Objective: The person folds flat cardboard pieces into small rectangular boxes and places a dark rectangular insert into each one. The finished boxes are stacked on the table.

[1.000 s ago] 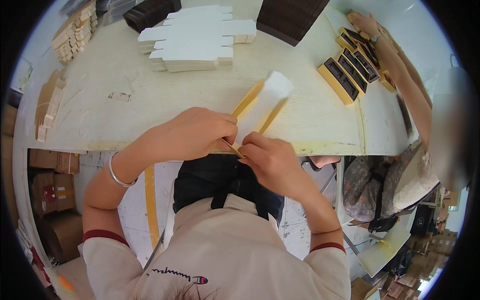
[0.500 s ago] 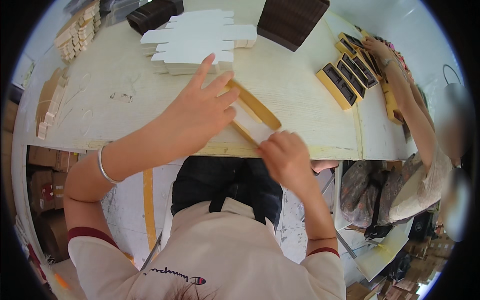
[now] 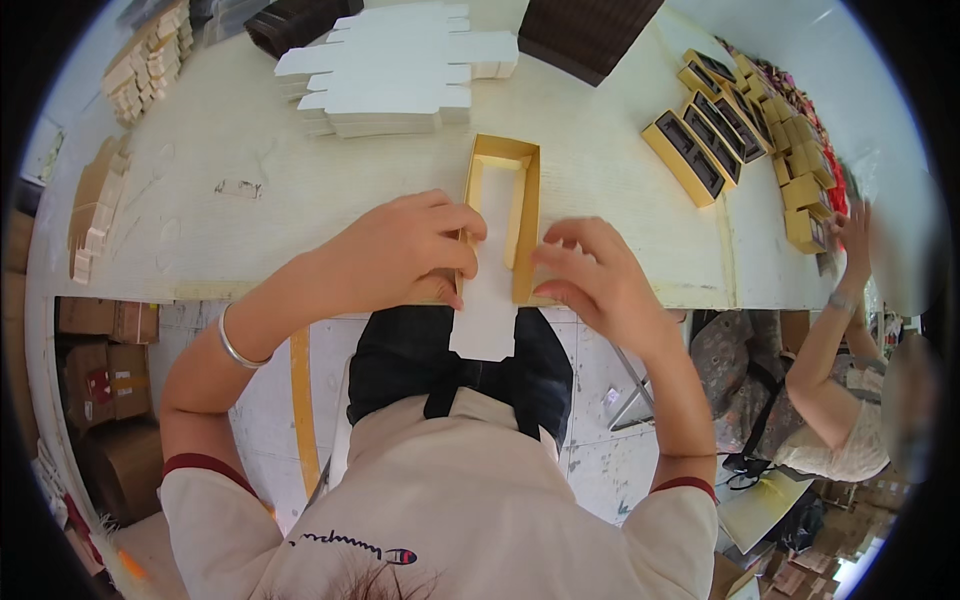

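Note:
A partly folded gold cardboard box [image 3: 530,220] stands upright at the table's front edge, its far end and both long sides raised. Its white bottom runs out toward me at the near end as a flap over the table edge, above my lap. My left hand [image 3: 415,250] is closed over the box's left side wall, fingers at the inner face and thumb low near the front corner. Beside the right wall, my right hand [image 3: 595,280] has bent, parted fingers, the tips at or close to the wall's outer face; exact contact is hard to make out.
Flat white box blanks [image 3: 385,70] are stacked beyond the box. Dark brown stacked inserts [image 3: 585,35] lie to their right. Finished gold boxes with dark inserts [image 3: 685,160] sit at the right, near a co-worker's arm [image 3: 825,340]. Cardboard blanks [image 3: 100,200] lie at the left.
The box has turned from slanting to pointing straight away from me, its end wall now raised. My left hand moved down to its left wall; my right hand rose beside the right wall.

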A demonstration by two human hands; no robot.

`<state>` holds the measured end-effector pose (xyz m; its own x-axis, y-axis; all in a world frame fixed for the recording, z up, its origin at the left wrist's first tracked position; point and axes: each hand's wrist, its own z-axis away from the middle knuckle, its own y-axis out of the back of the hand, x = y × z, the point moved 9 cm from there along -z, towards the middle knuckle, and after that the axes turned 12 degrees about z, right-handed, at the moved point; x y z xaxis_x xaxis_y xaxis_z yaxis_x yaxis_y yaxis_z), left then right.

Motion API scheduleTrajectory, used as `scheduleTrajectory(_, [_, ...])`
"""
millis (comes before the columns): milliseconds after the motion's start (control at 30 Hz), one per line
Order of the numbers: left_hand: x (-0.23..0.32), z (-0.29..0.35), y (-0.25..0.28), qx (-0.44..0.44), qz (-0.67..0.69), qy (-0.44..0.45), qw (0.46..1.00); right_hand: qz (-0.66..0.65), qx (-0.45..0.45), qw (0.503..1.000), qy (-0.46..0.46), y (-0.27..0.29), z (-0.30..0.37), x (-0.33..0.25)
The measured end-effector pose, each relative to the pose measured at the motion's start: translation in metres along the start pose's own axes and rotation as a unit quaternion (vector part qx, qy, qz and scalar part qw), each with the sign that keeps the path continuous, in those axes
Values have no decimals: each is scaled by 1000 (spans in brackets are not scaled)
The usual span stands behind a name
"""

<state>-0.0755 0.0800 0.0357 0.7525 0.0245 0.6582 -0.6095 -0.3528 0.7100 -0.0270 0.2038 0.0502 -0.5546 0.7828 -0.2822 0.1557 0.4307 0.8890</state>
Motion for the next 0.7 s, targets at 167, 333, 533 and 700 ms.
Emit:
scheduleTrajectory(167, [-5,-5,2,29,13,46,998,-105,-57,993,-2,-21,-16,6])
scheduleTrajectory(333, [-3,-7,-7,89,28,100,991,-84,-9,996,-38,-28,-18,3])
scheduleTrajectory(533, [-2,-6,-12,204,30,97,974,-92,-5,991,-102,-33,-9,3])
scheduleTrajectory(700, [-5,-4,-11,153,35,132,979,-72,-32,993,-91,-20,2,-13])
